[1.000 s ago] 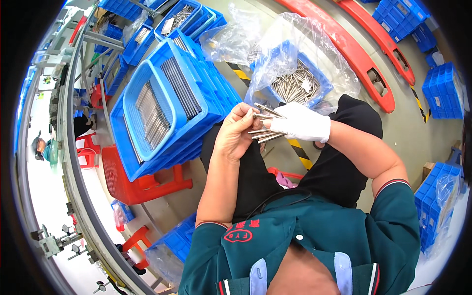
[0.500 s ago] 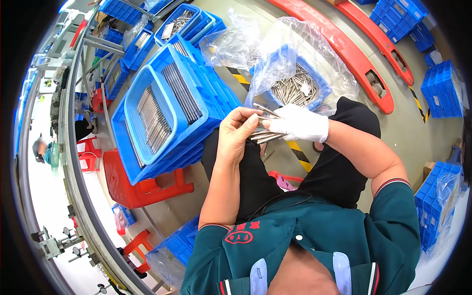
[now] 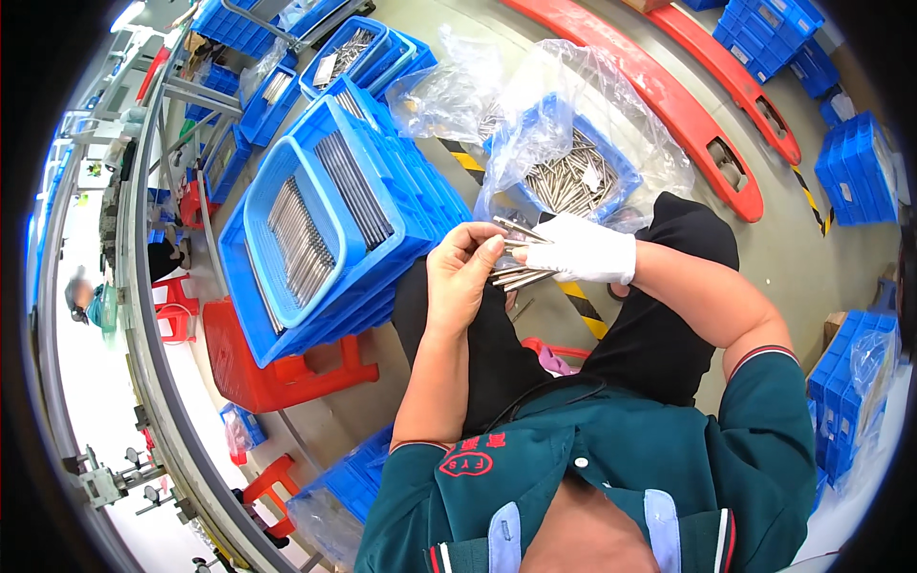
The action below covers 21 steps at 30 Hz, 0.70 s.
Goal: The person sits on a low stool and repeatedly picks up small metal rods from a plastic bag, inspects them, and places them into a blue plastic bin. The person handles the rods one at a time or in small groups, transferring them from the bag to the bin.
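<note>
My right hand (image 3: 585,248), in a white glove, is closed around a loose bunch of thin metal rods (image 3: 522,277). Their ends stick out to the left of the glove, fanned slightly apart. Bare, my left hand (image 3: 460,271) meets the bunch from the left, thumb and forefinger pinched at the tip of one rod. The exact grip at that fingertip is partly hidden. Both hands are above my lap. Just beyond them, a blue bin (image 3: 626,172) lined with clear plastic holds many jumbled rods (image 3: 573,177).
To the left, a light-blue basket (image 3: 256,205) with rods in rows sits on stacked blue crates (image 3: 420,205), beside a red stool (image 3: 224,353). Red pallet-jack forks (image 3: 659,105) lie at the far right. Loose plastic film (image 3: 449,81) lies beyond. More crates (image 3: 850,392) stand at right.
The left hand has shifted slightly down and stays at the rod ends. The right hand keeps its hold on the bunch, and the view has moved a little.
</note>
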Each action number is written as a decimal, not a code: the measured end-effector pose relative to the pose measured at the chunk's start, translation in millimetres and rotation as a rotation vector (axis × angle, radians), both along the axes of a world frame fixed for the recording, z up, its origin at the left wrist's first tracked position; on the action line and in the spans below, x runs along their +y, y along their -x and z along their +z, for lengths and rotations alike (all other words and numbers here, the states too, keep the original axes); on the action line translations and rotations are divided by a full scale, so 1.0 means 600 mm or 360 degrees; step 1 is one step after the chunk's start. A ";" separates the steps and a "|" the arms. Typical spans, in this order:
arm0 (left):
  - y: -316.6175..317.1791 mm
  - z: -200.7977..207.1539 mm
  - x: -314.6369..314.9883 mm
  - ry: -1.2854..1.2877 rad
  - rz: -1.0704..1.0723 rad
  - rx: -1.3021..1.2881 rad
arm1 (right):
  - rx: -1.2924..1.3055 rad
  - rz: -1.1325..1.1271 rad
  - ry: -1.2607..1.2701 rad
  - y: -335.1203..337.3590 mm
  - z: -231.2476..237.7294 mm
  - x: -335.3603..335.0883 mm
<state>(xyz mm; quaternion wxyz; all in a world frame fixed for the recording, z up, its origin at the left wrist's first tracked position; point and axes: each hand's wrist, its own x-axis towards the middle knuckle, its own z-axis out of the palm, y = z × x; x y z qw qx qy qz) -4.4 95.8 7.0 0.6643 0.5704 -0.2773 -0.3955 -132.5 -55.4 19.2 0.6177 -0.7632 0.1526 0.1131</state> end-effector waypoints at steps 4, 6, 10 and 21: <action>-0.007 -0.007 0.002 -0.0223 -0.0114 -0.0601 | -0.0047 -0.0001 0.0126 0.005 -0.002 0.003; -0.008 0.011 0.000 -0.0364 -0.0269 -0.0889 | -0.0013 -0.0024 0.0039 0.010 -0.009 0.005; -0.012 0.025 0.007 -0.0181 -0.0451 -0.1429 | -0.0139 0.0140 0.0133 0.017 -0.013 0.008; -0.033 0.029 0.058 -0.0347 -0.0155 -0.0642 | 0.0141 0.0262 -0.0105 0.022 -0.028 0.020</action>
